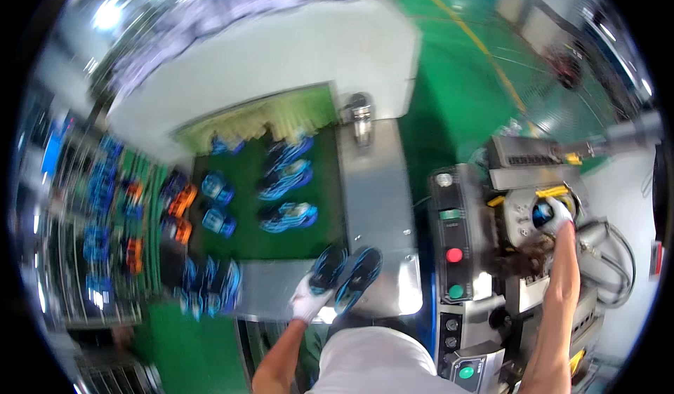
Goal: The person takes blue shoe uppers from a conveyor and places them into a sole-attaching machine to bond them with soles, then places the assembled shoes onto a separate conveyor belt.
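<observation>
My left hand, in a white glove, grips the near end of a dark shoe with blue trim at the metal table's front edge. Right beside it lies a second, matching shoe, tilted the same way. Far to the right, my right hand, also gloved, reaches into a machine. Its fingers close round a blue-and-black piece that looks like part of a shoe; most of it is hidden by the hand and the machine's round opening.
A green conveyor belt carries several blue shoes out of a curtained white tunnel. Racks of blue and orange shoes stand at left. Beside the machine runs a control panel with a red button. Hoses hang at its right.
</observation>
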Motion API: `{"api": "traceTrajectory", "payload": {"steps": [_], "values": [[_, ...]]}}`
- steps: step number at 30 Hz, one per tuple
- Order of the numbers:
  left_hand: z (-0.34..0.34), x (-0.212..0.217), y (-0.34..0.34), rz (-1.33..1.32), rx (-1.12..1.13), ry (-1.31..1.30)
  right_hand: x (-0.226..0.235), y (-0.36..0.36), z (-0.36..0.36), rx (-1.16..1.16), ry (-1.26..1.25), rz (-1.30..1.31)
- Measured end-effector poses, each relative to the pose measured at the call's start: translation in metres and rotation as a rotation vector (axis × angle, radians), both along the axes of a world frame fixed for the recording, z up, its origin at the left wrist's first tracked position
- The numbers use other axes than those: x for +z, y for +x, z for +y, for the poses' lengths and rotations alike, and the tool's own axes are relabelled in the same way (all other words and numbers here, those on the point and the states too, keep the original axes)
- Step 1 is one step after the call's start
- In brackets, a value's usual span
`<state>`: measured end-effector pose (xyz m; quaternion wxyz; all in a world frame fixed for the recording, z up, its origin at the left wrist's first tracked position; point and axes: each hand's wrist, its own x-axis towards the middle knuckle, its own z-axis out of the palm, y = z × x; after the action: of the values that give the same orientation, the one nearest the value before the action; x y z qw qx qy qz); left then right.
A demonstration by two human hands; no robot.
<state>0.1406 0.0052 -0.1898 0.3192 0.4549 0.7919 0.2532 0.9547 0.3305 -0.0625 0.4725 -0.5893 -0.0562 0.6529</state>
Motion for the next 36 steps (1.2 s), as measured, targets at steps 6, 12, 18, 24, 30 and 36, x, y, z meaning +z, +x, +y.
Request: {"api": "traceTrajectory", "payload": {"steps": [6,12,18,24,30,36], "values": [[-0.042,0.012,-0.013,-0.128,0.104,0.006,0.124,-0.397,-0.163,0.168,0.607,-1.455],[-0.033,-0.001,-0.036,-0.192,-0.051,-0.152,-0.03,-0.476,-0.279,1.006,0.2,-2.244],[-0.008,0.038,-0.103,-0.344,-0.07,-0.333,-0.02,-0.563,-0.289,0.992,0.006,-1.416],[0.007,0.088,-0.15,-0.259,-0.175,-0.449,-0.139,-0.712,-0.339,0.58,-0.313,-1.034],[0.047,0.074,-0.141,-0.266,-0.299,-0.311,-0.095,-0.69,-0.362,-0.226,0.13,-0.262],[0.018,0.095,-0.001,-0.071,-0.961,-0.226,-0.005,-0.677,-0.483,-0.559,-0.113,-0.423]]}}
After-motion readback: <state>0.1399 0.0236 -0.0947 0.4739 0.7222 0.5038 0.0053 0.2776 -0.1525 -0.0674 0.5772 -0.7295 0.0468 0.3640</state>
